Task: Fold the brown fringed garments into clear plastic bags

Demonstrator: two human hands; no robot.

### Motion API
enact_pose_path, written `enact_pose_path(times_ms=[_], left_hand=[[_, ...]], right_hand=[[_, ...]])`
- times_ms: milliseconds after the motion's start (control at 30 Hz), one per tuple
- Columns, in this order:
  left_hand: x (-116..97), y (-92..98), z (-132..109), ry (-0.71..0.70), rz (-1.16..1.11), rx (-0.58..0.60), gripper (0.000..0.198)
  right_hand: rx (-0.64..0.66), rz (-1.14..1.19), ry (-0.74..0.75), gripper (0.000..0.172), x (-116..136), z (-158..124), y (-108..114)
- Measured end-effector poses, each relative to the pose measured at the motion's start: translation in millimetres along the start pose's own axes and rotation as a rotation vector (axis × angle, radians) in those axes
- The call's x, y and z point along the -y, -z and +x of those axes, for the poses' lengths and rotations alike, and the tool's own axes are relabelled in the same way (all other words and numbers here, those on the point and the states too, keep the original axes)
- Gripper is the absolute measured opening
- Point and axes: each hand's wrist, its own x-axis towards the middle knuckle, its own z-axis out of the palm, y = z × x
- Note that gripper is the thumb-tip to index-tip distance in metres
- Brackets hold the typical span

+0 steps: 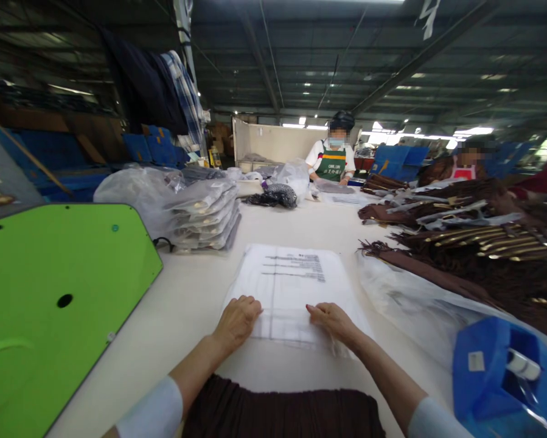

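A stack of clear plastic bags (291, 292) with printed black text lies flat on the pale table in front of me. My left hand (239, 319) is closed at the near left part of the top bag, its fingers curled onto the film. At the near right part, my right hand (334, 322) pinches the plastic, thumb pointing inward and the other fingers mostly hidden beneath the palm. Just this side of the bags, at the table's near edge, is dark brown pleated fabric (282, 413).
A green machine panel (72, 292) stands at left. Behind it is a pile of bagged garments (204, 213). Brown fringed items (474, 237) are heaped at right, above a blue bin (501, 371). Across the table (300, 225) a co-worker in a green apron (332, 161) handles a flat item.
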Motion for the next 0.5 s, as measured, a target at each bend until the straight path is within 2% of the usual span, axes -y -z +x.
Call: enact_pose_path(times_ms=[200, 367, 500], left_hand=[[-0.4, 3.5, 3.3, 0.032, 0.079, -0.032, 0.024], [13.8, 14.5, -11.2, 0.050, 0.091, -0.088, 0.022], [31.0, 22.3, -22.5, 0.200, 0.056, -0.184, 0.025]], right_hand=[[-0.221, -0.209, 0.153, 0.016, -6.9, -29.9, 3.6], [-0.408, -0.315, 0.204, 0.027, -35.8, -46.7, 6.2], [-0.519, -0.285, 0.213, 0.026, -52.8, -56.7, 7.6]])
